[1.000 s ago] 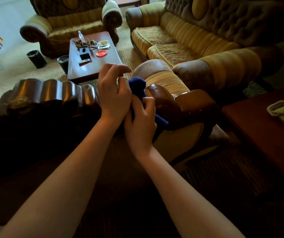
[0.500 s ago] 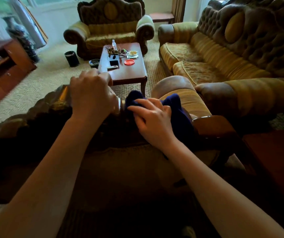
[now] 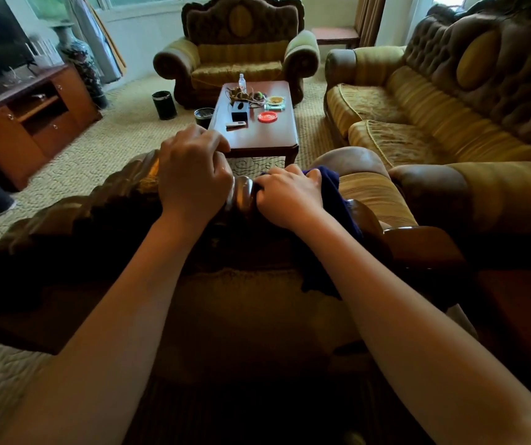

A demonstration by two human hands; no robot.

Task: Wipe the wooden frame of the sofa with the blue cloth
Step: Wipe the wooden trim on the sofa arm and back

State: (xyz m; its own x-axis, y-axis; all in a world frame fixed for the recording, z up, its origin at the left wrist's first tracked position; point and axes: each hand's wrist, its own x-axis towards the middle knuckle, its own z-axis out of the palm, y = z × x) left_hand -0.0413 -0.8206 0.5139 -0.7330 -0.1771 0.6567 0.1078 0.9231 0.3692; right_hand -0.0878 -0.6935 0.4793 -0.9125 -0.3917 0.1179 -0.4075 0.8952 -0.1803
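The carved dark wooden frame (image 3: pixel 97 207) runs along the top of the sofa back right in front of me. My left hand (image 3: pixel 193 175) rests over its glossy ridged crest with the fingers curled over the far side. My right hand (image 3: pixel 289 197) grips the dark blue cloth (image 3: pixel 334 194) against the frame just right of the left hand. The cloth hangs down the back of the sofa behind my right forearm. A shiny ridge of the frame (image 3: pixel 243 195) shows between the two hands.
A low wooden coffee table (image 3: pixel 270 139) with small items stands beyond the sofa. A three-seat sofa (image 3: pixel 434 101) is at right, an armchair (image 3: pixel 238 56) at the back, a TV cabinet (image 3: pixel 23 120) at left. Two black bins (image 3: pixel 164 105) sit on the carpet.
My view has lifted and the hands have separated. The left hand moved left onto the frame crest. The right hand with the cloth slid left along the frame and now sits close beside it.
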